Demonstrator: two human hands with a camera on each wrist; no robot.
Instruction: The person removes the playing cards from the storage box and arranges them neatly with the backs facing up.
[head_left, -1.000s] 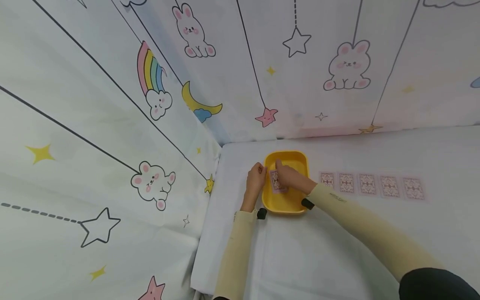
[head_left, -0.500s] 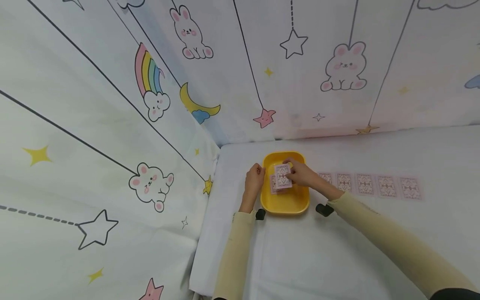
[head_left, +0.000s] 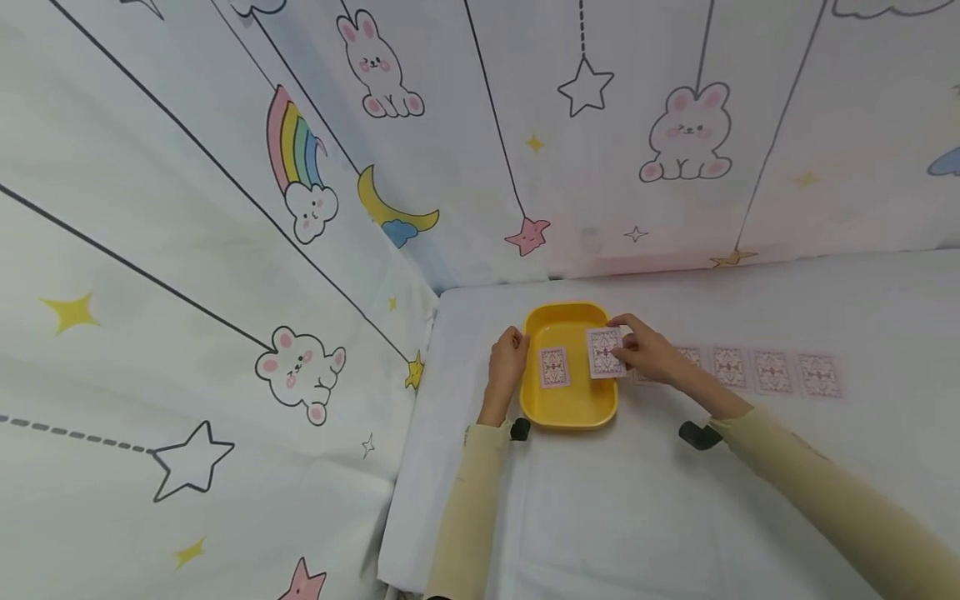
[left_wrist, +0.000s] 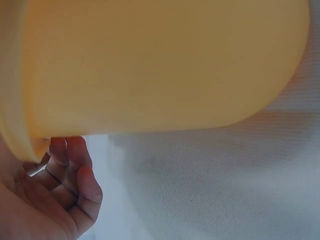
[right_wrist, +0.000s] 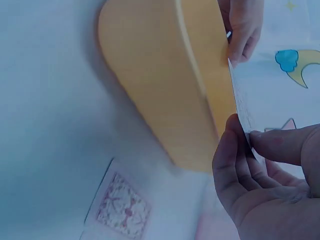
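Note:
A yellow plastic tray (head_left: 570, 417) stands on the white-covered table. My left hand (head_left: 509, 357) grips its left rim, fingers curled beneath the lip in the left wrist view, where the tray wall (left_wrist: 150, 70) fills the upper part. One playing card (head_left: 555, 367) with a patterned back lies inside the tray, towards the left. Between thumb and fingers my right hand (head_left: 647, 350) pinches another playing card (head_left: 604, 353) by its right edge, over the tray's right rim. The right wrist view shows that held card (right_wrist: 240, 102) almost edge-on.
To the right of the tray, several face-down cards (head_left: 729, 368) lie in a row, the nearest partly covered by my right hand. Behind the table hangs a white cloth (head_left: 465, 150) printed with rabbits and stars.
My right hand has lifted a card up from inside the tray and carried it right to the right rim, uncovering the card lying in the tray. The left hand stays at the left rim.

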